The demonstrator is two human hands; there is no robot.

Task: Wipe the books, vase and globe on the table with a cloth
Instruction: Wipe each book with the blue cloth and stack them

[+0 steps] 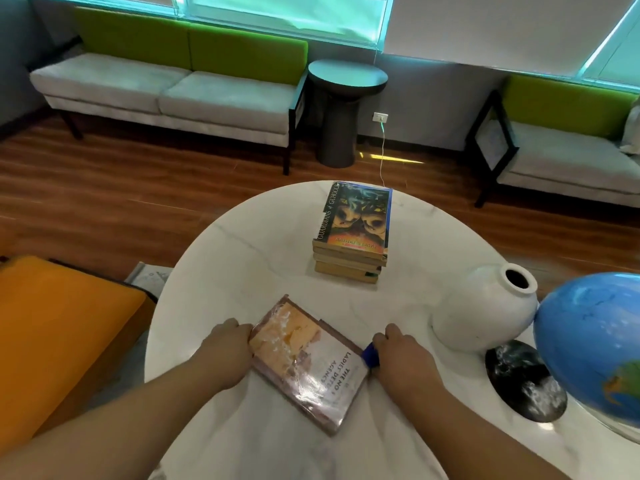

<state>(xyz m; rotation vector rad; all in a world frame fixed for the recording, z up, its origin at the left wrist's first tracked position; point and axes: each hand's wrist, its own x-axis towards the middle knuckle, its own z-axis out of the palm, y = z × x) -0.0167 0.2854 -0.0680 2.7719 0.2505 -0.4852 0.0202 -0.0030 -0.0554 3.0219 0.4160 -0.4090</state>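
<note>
1 loose book (308, 365), 1 stack (353, 237), 1 vase (485, 313), 1 globe (595, 341)

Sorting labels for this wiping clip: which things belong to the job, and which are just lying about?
Job: loose book, held by the left hand; blue cloth in the right hand; book stack; vase; globe; table.
Lying about: green sofa; side table; orange seat; charger cable.
</note>
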